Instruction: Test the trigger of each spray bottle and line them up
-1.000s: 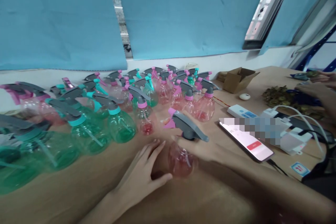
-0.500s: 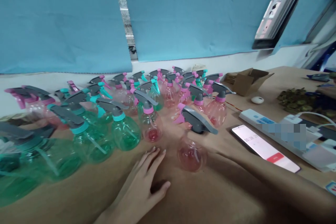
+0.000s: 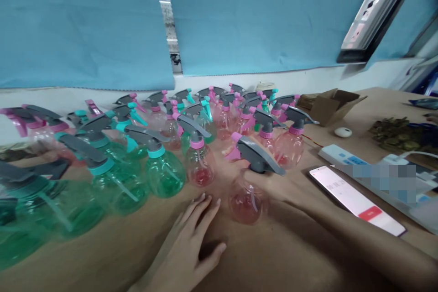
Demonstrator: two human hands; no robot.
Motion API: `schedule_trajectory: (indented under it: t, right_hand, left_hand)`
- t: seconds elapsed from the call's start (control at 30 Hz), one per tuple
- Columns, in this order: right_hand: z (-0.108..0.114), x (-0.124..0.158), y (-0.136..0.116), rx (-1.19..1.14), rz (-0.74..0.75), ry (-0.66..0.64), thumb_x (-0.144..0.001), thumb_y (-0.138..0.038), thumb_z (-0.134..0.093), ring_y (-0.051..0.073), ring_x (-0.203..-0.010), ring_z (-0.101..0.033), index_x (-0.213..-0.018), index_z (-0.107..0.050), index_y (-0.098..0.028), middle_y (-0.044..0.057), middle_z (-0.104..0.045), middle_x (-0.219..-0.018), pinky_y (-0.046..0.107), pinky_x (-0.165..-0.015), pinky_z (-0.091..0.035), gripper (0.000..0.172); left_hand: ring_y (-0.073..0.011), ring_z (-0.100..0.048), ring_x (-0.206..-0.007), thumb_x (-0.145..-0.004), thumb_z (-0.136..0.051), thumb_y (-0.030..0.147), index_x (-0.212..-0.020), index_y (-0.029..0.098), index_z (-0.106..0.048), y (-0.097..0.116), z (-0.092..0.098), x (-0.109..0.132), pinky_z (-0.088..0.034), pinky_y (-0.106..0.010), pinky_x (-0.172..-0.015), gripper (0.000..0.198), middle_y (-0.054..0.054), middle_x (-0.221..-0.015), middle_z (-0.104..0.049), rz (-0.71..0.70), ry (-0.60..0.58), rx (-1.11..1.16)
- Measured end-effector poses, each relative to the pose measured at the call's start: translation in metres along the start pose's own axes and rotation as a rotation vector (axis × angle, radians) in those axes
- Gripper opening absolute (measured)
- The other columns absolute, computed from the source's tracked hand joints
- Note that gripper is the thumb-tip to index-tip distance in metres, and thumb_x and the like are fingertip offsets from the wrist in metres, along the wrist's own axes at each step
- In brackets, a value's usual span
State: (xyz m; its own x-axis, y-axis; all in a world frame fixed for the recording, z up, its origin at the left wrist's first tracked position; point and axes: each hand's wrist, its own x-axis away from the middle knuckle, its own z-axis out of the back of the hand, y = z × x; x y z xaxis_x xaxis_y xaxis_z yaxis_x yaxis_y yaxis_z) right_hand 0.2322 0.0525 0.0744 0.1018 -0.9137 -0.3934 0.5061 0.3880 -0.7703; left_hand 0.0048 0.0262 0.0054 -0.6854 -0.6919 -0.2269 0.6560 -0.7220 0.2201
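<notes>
In the head view, looking forward and down, a person's two bare hands are working at a brown tabletop [image 3: 112, 260]. The right hand [image 3: 273, 187] is reaching in from the right and grasping a clear pink spray bottle [image 3: 247, 203] around its neck, partly hidden behind the grey sprayer head. This bottle is standing at the centre front of the table, its pink nozzle pointing left and a little red showing in its base. The left hand [image 3: 191, 232] is lying just left of it, holding nothing, fingers spread and thumb apart, its palm facing down.

Just beyond the left fingertips, another pink bottle [image 3: 200, 171] is standing beside a green bottle [image 3: 164, 175] with a turquoise collar. More pink and green sprayers are crowding behind and leftward, towards a white wall and blue sheeting [image 3: 85, 27]. Right of the right hand, a lit phone [image 3: 356, 198] is lying near a white power strip [image 3: 345, 157]. Farther back, a small cardboard box [image 3: 337, 105] is sitting open.
</notes>
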Motion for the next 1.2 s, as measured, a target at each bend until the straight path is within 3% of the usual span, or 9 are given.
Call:
schedule_trajectory:
  t: [0.2,0.37,0.57,0.9,1.2]
  right_hand:
    - [-0.006,0.003,0.013,-0.142,-0.038,-0.015,-0.072,-0.023,-0.05,0.018,-0.076,-0.057,-0.095,-0.059,-0.028,0.0,-0.06,-0.083,0.036,-0.071,-0.05,0.026]
    - [-0.007,0.003,0.016,-0.16,-0.036,-0.015,-0.071,-0.022,-0.05,0.02,-0.083,-0.059,-0.106,-0.057,-0.028,-0.001,-0.064,-0.081,0.04,-0.077,-0.048,0.036]
    - [-0.005,0.002,0.01,-0.152,-0.059,0.002,-0.068,-0.022,-0.05,0.021,-0.082,-0.06,-0.104,-0.058,-0.027,0.0,-0.064,-0.081,0.038,-0.075,-0.048,0.037]
    - [-0.005,0.004,0.007,-0.06,-0.051,0.097,-0.066,-0.025,-0.054,0.019,-0.066,-0.058,-0.082,-0.061,-0.027,-0.002,-0.057,-0.062,0.032,-0.059,-0.048,0.018]
    - [-0.006,0.004,0.004,-0.056,-0.145,0.088,-0.065,-0.031,-0.053,0.02,-0.068,-0.057,-0.079,-0.061,-0.024,0.001,-0.059,-0.07,0.035,-0.06,-0.048,0.018]
  left_hand:
    - [-0.0296,-0.035,-0.125,-0.085,-0.052,0.039,-0.139,0.026,-0.025,0.0,0.0,0.0,-0.034,-0.048,-0.098,0.062,-0.007,-0.139,-0.037,0.013,0.003,0.005]
    - [-0.0297,-0.034,-0.125,-0.085,-0.052,0.04,-0.138,0.026,-0.028,0.001,-0.001,0.0,-0.033,-0.048,-0.098,0.059,-0.007,-0.139,-0.036,0.011,0.004,0.015]
    - [-0.0287,-0.034,-0.125,-0.085,-0.051,0.039,-0.135,0.022,-0.034,0.003,0.0,0.0,-0.033,-0.048,-0.099,0.055,-0.008,-0.138,-0.038,0.025,-0.017,0.002]
    - [-0.0275,-0.036,-0.124,-0.086,-0.05,0.04,-0.132,0.027,-0.039,0.001,-0.003,0.001,-0.033,-0.047,-0.099,0.049,-0.004,-0.136,-0.041,0.009,0.046,0.016]
    - [-0.0273,-0.035,-0.125,-0.087,-0.048,0.041,-0.13,0.026,-0.043,0.001,-0.001,0.0,-0.031,-0.047,-0.1,0.046,-0.005,-0.137,-0.04,0.003,-0.01,-0.001]
